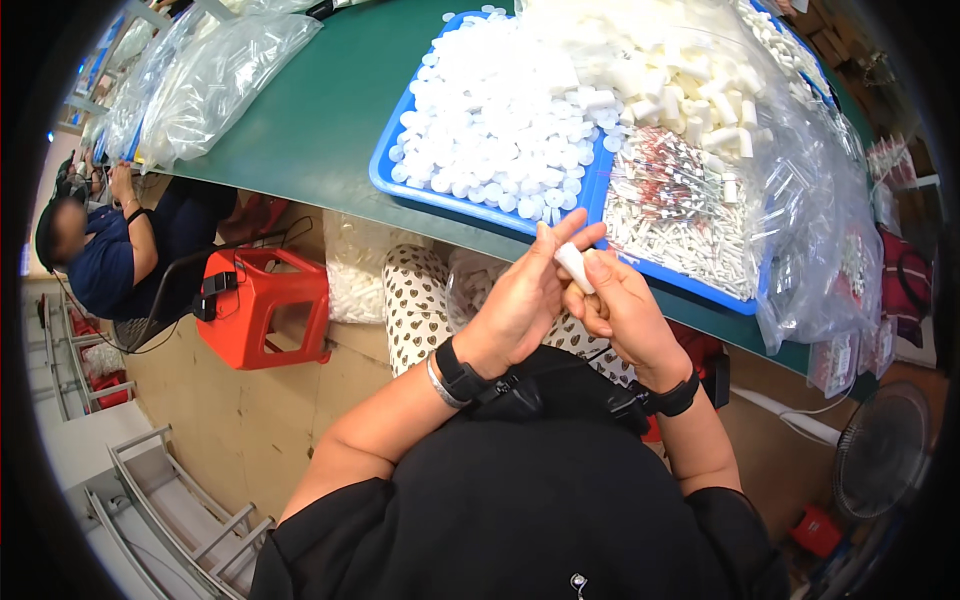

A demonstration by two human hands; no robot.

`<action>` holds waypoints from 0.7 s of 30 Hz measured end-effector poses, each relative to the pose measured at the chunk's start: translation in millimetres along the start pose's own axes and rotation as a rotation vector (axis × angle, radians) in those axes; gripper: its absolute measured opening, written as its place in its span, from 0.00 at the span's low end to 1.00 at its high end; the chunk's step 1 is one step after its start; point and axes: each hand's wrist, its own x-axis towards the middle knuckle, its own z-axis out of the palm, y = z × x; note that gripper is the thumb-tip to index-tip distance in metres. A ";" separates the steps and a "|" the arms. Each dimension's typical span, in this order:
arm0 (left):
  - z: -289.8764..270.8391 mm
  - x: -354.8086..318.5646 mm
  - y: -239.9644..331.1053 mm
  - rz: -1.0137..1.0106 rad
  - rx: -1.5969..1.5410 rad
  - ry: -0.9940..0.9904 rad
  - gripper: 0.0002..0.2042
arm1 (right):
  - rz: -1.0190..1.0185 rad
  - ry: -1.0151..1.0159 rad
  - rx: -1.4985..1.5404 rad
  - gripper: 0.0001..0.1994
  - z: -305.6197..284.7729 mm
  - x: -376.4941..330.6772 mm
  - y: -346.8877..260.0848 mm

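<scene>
A small white plastic cylinder (572,264) is pinched between the thumb and fingers of my right hand (625,312). Beside it my left hand (522,305) is open, palm turned up and fingers stretched out near the cylinder; whether they touch it I cannot tell. Just beyond both hands, a blue tray (385,160) holds a heap of round, translucent white plastic caps (490,120). To its right, a second blue tray (690,287) carries many thin white pieces (680,235), some with red and dark parts. Cream-white cylinders (715,95) spill from a clear bag above them.
The trays rest on a green table (300,125). Clear plastic bags lie at its far left (225,80) and right (820,220). A red stool (265,310) stands left, with a seated person (130,240) beyond. A fan (880,450) is at lower right.
</scene>
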 end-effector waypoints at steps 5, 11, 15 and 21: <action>-15.6 -8.2 -12.8 0.034 0.097 -0.007 0.30 | 0.109 -0.004 -0.053 0.17 6.2 3.2 17.9; -26.8 -22.2 -22.1 0.018 0.015 0.133 0.29 | -0.358 0.136 -0.883 0.16 16.2 19.8 57.7; -36.1 -27.4 -17.4 -0.023 -0.008 0.119 0.31 | 0.165 -0.022 -0.088 0.20 12.8 20.8 39.0; -43.6 -31.0 -20.5 -0.022 -0.025 0.111 0.30 | 0.320 -0.138 0.294 0.23 -2.0 25.4 53.1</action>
